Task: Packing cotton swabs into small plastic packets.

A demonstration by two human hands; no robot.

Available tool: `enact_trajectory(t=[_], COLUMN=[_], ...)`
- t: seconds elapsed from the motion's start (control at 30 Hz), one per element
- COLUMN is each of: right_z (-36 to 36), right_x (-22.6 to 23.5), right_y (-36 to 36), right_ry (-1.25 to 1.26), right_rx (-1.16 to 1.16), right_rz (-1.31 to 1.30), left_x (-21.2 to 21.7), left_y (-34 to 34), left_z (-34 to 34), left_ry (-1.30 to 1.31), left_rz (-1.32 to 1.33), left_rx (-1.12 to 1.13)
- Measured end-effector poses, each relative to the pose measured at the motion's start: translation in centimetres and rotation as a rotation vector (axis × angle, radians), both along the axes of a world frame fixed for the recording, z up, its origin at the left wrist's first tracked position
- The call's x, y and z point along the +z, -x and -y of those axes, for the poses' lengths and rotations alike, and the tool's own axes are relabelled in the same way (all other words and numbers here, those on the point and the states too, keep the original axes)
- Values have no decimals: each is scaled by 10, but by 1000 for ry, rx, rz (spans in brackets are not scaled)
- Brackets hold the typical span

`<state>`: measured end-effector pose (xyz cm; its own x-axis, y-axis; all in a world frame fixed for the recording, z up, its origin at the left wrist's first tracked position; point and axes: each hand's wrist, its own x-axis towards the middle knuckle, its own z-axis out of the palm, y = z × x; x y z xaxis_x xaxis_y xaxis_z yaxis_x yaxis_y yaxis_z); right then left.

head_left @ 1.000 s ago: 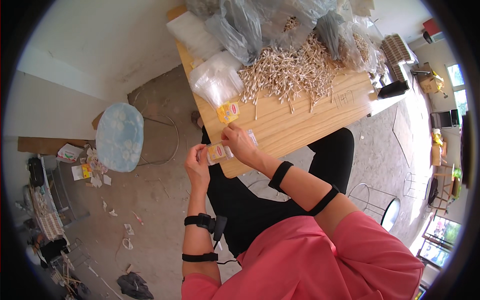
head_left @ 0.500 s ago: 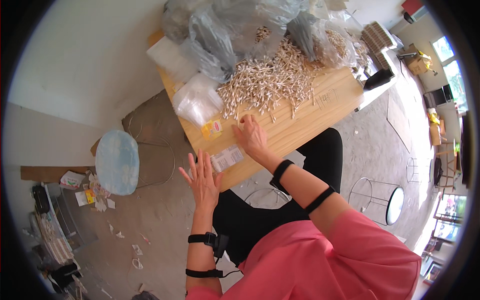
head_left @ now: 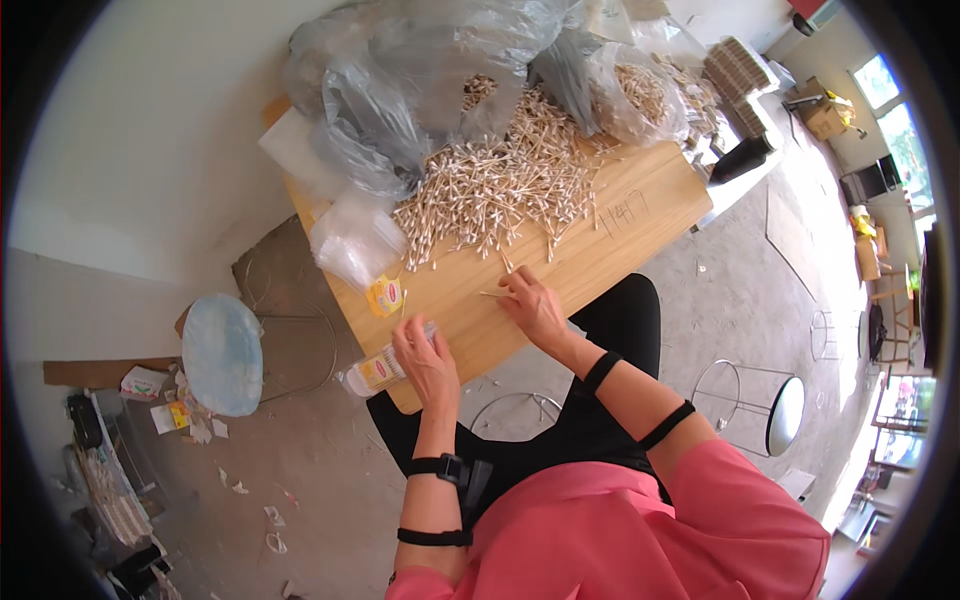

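A clear packet of cotton swabs (head_left: 378, 371) with a red and yellow label lies at the table's near left corner. Over it, my left hand (head_left: 428, 365) has its fingers curled down, closed on the packet; part of it is hidden beneath the palm. A single swab (head_left: 404, 299) shows just beyond those fingertips. To the right, my right hand (head_left: 536, 312) pinches a thin cotton swab (head_left: 493, 294) near the tabletop. Beyond both hands spreads a large heap of loose cotton swabs (head_left: 500, 190). A yellow and red label card (head_left: 384, 296) lies to the left.
Clear plastic bags (head_left: 357, 240) are stacked at the wooden table's (head_left: 610, 240) left edge. Big grey plastic bags (head_left: 400, 90) stand behind the heap. A blue-topped stool (head_left: 222, 354) is on the left, another stool (head_left: 785, 415) on the right. Scraps litter the floor.
The packet now shows its coloured label instead of its printed white side. My left hand went from spread fingers to curled over it. My right hand shifted right, away from the label card.
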<state>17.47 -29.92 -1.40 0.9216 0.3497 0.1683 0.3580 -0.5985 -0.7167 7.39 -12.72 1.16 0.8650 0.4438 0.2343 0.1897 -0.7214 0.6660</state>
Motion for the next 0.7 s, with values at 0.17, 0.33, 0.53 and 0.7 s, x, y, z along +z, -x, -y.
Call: enact_trajectory(t=[0.17, 0.33, 0.53, 0.7], right_z=[20, 22, -4, -6], right_x=[2, -2, 1, 3], right_y=[-7, -8, -1, -35], right_ry=[28, 61, -21, 10], right_rx=[-35, 126, 93, -279], right_rz=[-32, -36, -67, 20], left_x=[-11, -16, -17, -23], left_y=[-19, -16, -41, -22], left_z=[-29, -31, 15, 38], left_ry=[-206, -324, -236, -134], left_rz=[-141, -232, 0, 28], left_rx=[292, 61, -227, -254])
